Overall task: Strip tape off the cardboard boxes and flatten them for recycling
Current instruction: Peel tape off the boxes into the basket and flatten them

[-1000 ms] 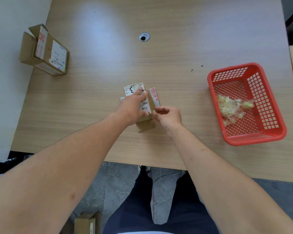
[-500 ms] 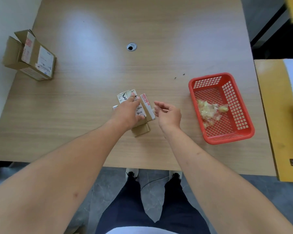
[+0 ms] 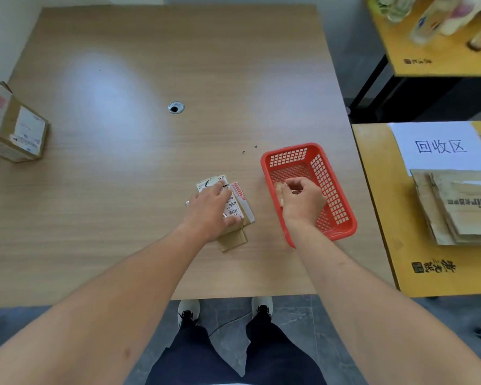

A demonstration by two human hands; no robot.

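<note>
Table (image 3: 150, 190): wooden top, bearing most of what follows; a round cable port (image 3: 176, 107) sits near its centre.
Side table (image 3: 439, 276): yellow, to my right, carrying a white sign (image 3: 439, 145) and a stack of flattened cardboard (image 3: 461, 207).
Red basket (image 3: 342, 201): plastic mesh, on the table's right part.
Unflattened box (image 3: 14, 126): brown, labelled, flaps open, at the table's far left edge, well apart from my hands.
Flattened box (image 3: 236, 215): small, labelled, lying flat near the front edge, just left of the basket.
My left hand (image 3: 210, 209): palm down, fingers straight and spread, pressing on the flattened box.
My right hand (image 3: 303, 198): over the basket, fingers curled, pinching a scrap of tape (image 3: 279, 188).
</note>
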